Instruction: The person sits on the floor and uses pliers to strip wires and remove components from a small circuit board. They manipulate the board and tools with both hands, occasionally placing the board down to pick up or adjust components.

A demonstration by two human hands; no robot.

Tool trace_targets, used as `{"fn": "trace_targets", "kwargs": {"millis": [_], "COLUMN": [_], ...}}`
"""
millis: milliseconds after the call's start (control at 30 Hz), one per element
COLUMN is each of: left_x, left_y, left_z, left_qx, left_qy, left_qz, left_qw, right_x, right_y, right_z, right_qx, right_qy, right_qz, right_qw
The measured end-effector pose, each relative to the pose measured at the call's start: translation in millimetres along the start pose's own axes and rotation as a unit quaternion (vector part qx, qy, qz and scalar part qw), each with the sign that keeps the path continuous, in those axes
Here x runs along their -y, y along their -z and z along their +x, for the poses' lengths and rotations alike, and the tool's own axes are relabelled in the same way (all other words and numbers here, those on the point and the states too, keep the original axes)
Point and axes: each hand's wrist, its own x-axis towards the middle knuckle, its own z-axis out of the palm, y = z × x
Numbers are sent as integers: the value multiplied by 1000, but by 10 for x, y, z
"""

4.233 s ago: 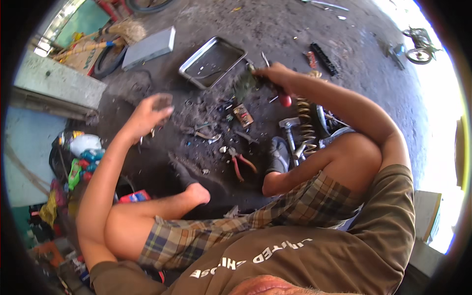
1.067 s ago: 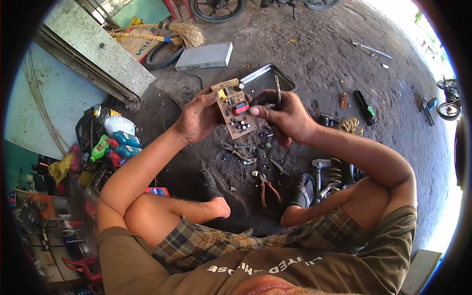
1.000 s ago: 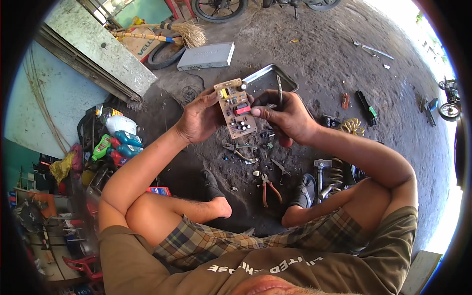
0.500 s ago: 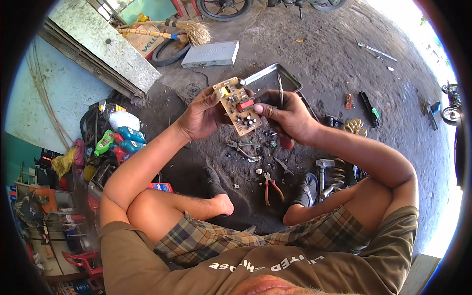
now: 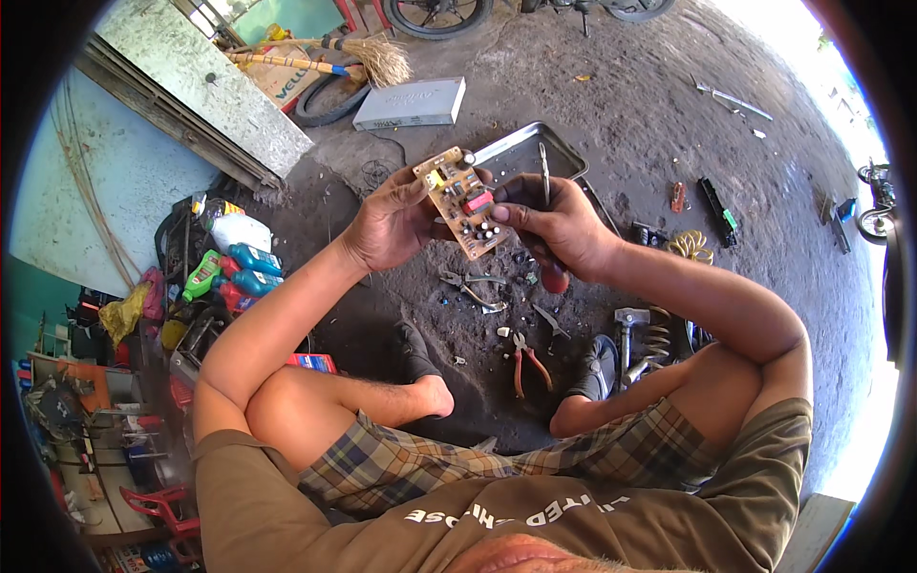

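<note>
My left hand (image 5: 387,229) grips the left edge of a tan circuit board (image 5: 453,184), which carries yellow and red components and several small capacitors. My right hand (image 5: 564,224) is closed round a screwdriver (image 5: 545,169), its metal tip pointing up and its red handle showing below the fingers. My right thumb touches the board's right edge beside the red component. Behind the hands lies a metal tray (image 5: 576,148). Below them on the dirty floor are pliers (image 5: 468,291) and red-handled cutters (image 5: 527,368), among small debris.
A silver box (image 5: 409,103), broom (image 5: 382,59) and loose tire (image 5: 330,107) lie ahead. Plastic bottles (image 5: 250,263) crowd the left by a wall (image 5: 115,201). A coil spring (image 5: 654,349), hammer-like tool (image 5: 630,320) and motorcycles (image 5: 435,19) are also around.
My hands were apart, reaching down toward the floor; they have since come together on the circuit board. Over the last second the board has shifted slightly right and tilted.
</note>
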Motion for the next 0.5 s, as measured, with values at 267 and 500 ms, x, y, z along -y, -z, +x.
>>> {"fn": "trace_targets", "kwargs": {"millis": [267, 500], "left_x": [-58, -26], "left_y": [-22, -58], "left_z": [-8, 22], "left_qx": [-9, -18], "left_qy": [6, -19], "left_qz": [0, 54], "left_qw": [1000, 998], "right_x": [-61, -4], "right_y": [59, 5], "right_z": [53, 16], "right_qx": [2, -49], "right_qy": [-34, 86], "right_qz": [66, -100], "right_qw": [997, 990]}}
